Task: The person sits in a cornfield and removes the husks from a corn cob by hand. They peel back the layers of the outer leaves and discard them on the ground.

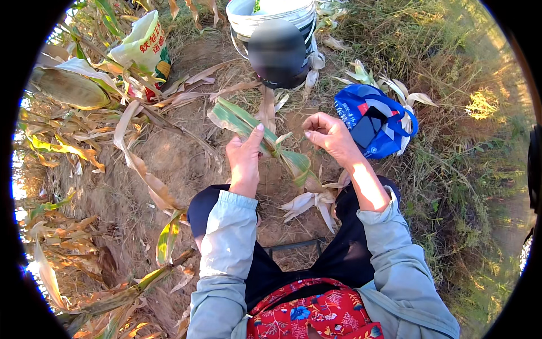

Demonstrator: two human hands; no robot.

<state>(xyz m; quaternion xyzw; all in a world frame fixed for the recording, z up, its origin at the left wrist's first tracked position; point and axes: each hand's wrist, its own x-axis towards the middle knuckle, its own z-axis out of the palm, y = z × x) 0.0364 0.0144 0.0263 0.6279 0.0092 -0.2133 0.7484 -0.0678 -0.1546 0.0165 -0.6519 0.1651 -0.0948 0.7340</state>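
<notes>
My left hand point(247, 159) grips a folded green corn leaf point(241, 118), thumb pressed on top. The leaf is tied or bunched at a narrow knot point(274, 150), and its striped end point(300, 167) fans out towards the lower right. Right of the leaf my right hand point(328, 134) is raised, its thumb and forefinger close together; whether anything thin is between them cannot be made out. Dry pale corn husks point(313, 202) lie on the soil below the leaf, between my knees.
A black and white bucket point(271, 46) stands ahead, partly covered by a blurred dark disc. A blue bag point(372, 123) holding a dark phone-like object sits at right by weeds. A printed sack point(146, 46) and dry corn stalks point(118, 296) are at left. A metal frame point(294, 245) shows beneath me.
</notes>
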